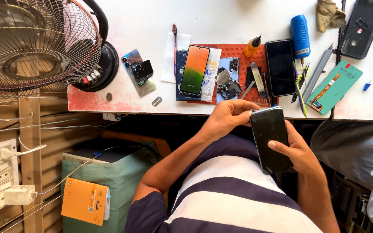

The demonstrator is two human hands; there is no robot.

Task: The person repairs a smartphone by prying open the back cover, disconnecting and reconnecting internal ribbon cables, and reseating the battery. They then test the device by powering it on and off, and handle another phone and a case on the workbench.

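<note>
A black, glossy, rectangular smartphone (270,139) with a dark screen sits in the person's two hands, held below the near edge of the white tabletop (238,17), over the lap and the striped purple-and-white shirt (234,194). The right hand (298,151) cradles the phone from its right side, thumb laid across the screen near the lower half, fingers wrapped behind. The left hand (229,115) grasps the phone's top left corner, fingertips curled against its upper edge.

Just beyond the hands, near the tabletop's front edge, lies an orange-red rectangular work mat (238,49). On it rest a phone with an orange-to-green lit screen (194,70), an opened blue phone back with exposed parts (228,80), a small orange bottle with a black nozzle (252,45) and a second black phone with a dark screen (280,67). To the right of the mat lie a blue cylindrical tool (300,36), a grey flat tool (318,73) and a green phone panel with a ribbon cable (334,87); a black phone frame (362,26) sits at the far right corner. Toward the left edge lie a silvery phone back carrying a black module (139,71), a razor blade (156,101) and a wire-caged fan (37,41).
</note>
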